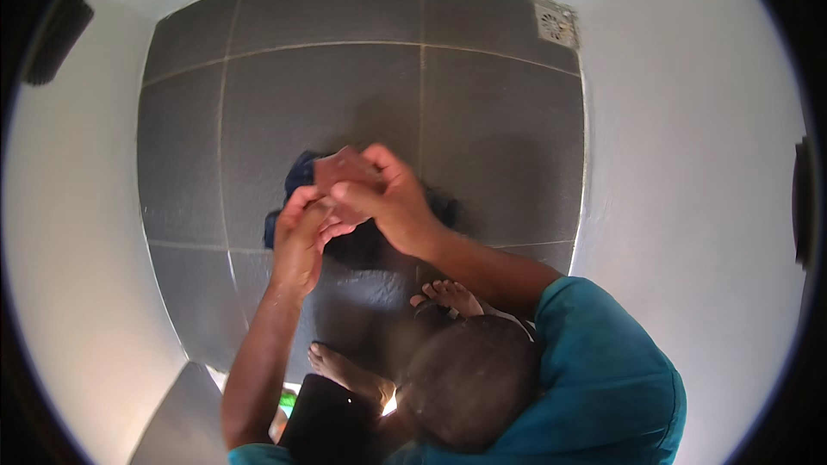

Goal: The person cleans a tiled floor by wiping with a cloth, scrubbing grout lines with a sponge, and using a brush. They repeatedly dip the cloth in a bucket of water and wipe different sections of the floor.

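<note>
Between my two hands, above the floor, is a thin reddish-brown piece [345, 168] with an uneven edge; its material is unclear. My right hand [394, 197] grips its right side with thumb and fingers. My left hand [302, 232] has its fingers closed at the lower end of the piece, close to my right fingertips. Below both hands lies dark blue cloth [300, 171] in a heap on the floor, partly hidden by the hands.
Dark grey floor tiles [323, 90] with pale joints spread between white walls. A floor drain [554, 24] sits in the far right corner. My bare feet [455, 297] and knee [471, 381] are near the bottom. A dark ribbed object [58, 32] is at the upper left.
</note>
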{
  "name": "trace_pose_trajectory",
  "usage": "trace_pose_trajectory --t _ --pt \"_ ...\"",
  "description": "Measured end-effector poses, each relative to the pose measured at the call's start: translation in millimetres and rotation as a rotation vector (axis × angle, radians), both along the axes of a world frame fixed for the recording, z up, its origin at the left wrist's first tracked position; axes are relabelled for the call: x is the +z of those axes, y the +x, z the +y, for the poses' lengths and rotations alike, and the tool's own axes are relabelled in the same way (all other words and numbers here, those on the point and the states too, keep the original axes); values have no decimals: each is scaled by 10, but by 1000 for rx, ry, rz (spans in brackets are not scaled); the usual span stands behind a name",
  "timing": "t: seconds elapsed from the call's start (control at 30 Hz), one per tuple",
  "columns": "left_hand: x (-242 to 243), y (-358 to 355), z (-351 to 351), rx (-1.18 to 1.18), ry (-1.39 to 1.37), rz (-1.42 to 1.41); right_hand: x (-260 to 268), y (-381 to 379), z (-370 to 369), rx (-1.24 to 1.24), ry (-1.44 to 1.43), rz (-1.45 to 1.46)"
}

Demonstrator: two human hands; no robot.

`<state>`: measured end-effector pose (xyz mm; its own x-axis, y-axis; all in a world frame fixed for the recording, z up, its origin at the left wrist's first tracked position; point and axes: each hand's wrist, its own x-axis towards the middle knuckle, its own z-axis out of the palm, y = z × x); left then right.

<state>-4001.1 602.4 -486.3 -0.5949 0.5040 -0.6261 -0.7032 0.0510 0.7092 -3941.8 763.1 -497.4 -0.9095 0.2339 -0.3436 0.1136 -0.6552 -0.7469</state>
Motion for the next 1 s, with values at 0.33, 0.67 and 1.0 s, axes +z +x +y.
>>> trace_pose_trajectory --t 0.33,0.67,1.0 --pt "-1004 -1182 1124 -523 -1152 453 -1092 -1132 1801 -270 1591 33" --pt "-1100 -1313 1206 -683 -1162 267 -1459 -1914 2128 -239 2072 -66" --pt "-1187 -1319 1155 -701 -1134 236 -1506 -1973 2065 -58 2130 -341"
